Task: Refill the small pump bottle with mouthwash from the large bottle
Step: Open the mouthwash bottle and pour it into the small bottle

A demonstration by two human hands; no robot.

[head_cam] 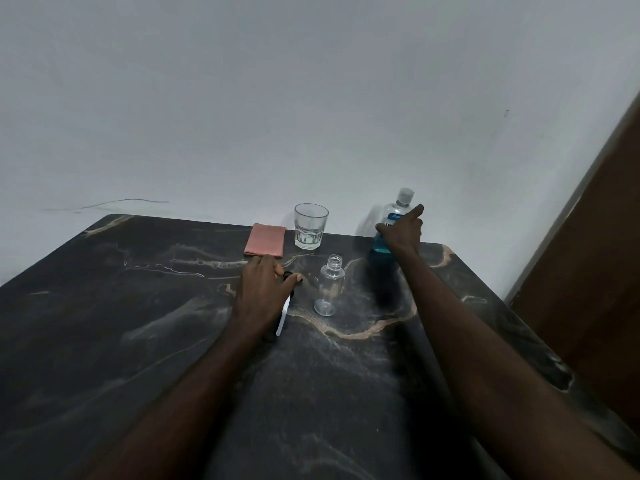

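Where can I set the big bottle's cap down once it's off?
The widest bare table lies left of the cloth and the left hand. Also free: the near stretch between the forearms, below the small bottle. Crowded: the back, where the cloth, glass, pump, small bottle and the right hand on the large bottle cluster.

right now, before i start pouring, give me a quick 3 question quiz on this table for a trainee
1. True or false: the small bottle stands open, with no pump on it.
2. Which hand touches the large bottle? A left, B right, C neither.
3. Fill in: the glass stands just right of the folded pink ____.
Key: 1 true; 2 B, the right hand; 3 cloth.
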